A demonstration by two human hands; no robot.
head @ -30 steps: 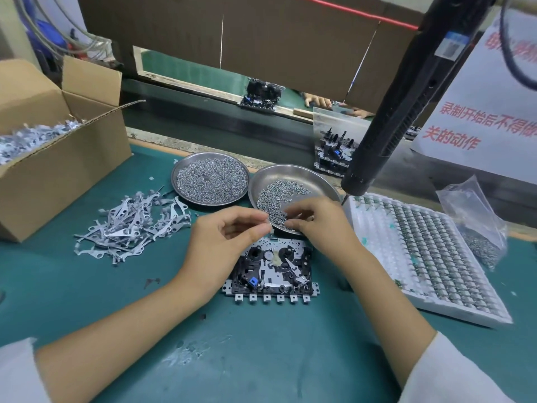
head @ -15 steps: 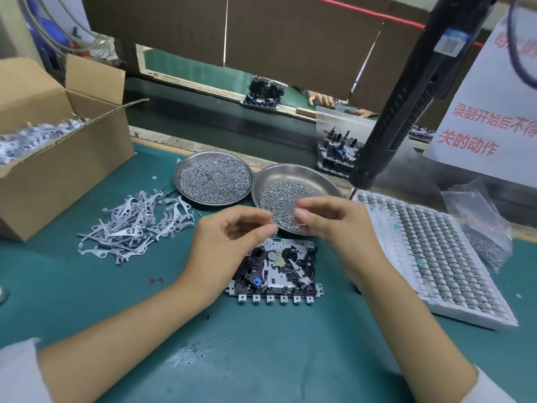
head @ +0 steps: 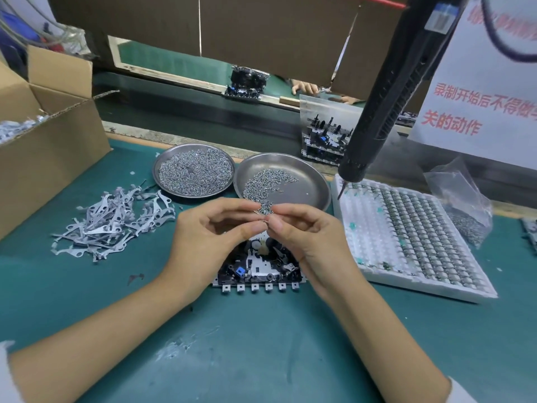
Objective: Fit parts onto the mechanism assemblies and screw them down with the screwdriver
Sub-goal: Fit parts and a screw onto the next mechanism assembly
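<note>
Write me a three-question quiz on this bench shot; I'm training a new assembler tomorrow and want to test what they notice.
1. True or false: the screwdriver is gripped by the right hand.
2. Which steel dish is fuller: A) the left dish, B) the right dish?
3. Fill in: the loose metal levers lie on the mat to the ____ of the mechanism assembly.

Key
1. False: it hangs untouched above the white parts tray; both hands meet fingertip to fingertip over the assembly, the left hand and right pinching something small between them.
2. A.
3. Left.
</note>
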